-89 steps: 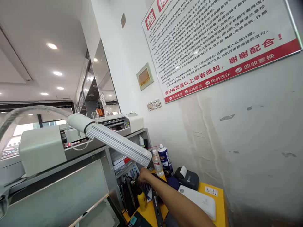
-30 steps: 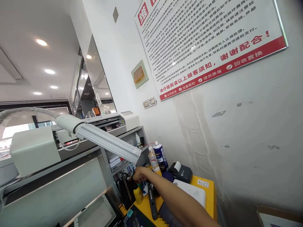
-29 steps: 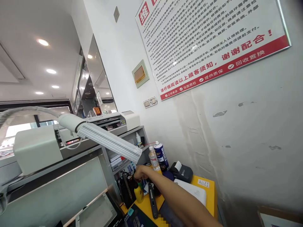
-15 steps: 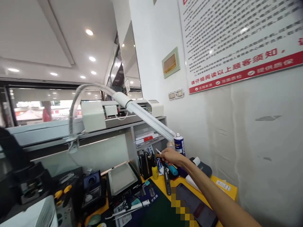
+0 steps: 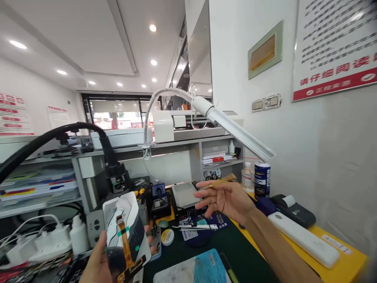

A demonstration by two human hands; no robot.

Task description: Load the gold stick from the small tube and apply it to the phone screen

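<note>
My left hand (image 5: 96,261) grips a phone screen (image 5: 113,220) upright by its edges, thumb on the near side and fingertips round the far side. An orange flex cable (image 5: 126,243) and small green tape pieces show on the screen's back. My right hand (image 5: 228,198) is raised over the back of the mat, palm turned partly towards me. Between its thumb and index finger lies a thin tan stick-like tool (image 5: 219,182), blurred, while the other fingers are spread. Below the hands a white and blue flat packet (image 5: 191,271) rests on the dark green mat (image 5: 244,251).
A spray can (image 5: 262,180) and a clear bottle (image 5: 247,177) stand at the right. A white bar-shaped device (image 5: 303,237) lies on the yellow surface. Lamp arm (image 5: 241,133) hangs overhead; a black camera arm (image 5: 113,157) stands left. A heating plate (image 5: 184,195) sits behind.
The view has swung left and down. My right hand has come back from the tool holders by the wall; my left hand with the phone screen has entered the view.
</note>
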